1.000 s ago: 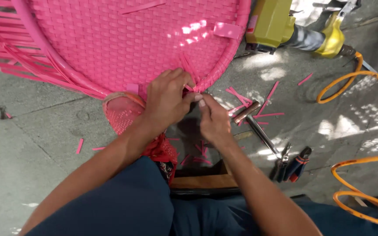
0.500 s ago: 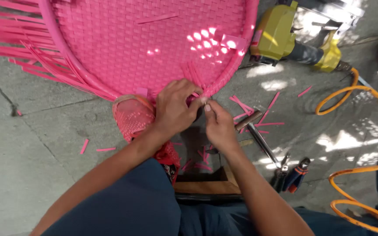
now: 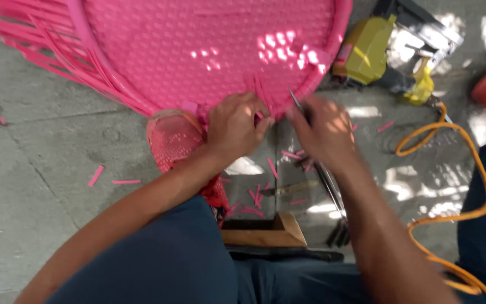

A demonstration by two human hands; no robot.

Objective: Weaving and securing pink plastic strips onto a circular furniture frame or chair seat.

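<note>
Pink woven seat panel (image 3: pixel 209 50) looks mostly woven, loose strands (image 3: pixel 23 34) left; left hand (image 3: pixel 234 121) pinches a rim strand, right hand (image 3: pixel 322 132) grips a thin metal tool (image 3: pixel 298 104).

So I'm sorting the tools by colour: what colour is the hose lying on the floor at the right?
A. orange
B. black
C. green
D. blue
A: the hose curling over the concrete floor beside the right hand is plainly orange.
</note>
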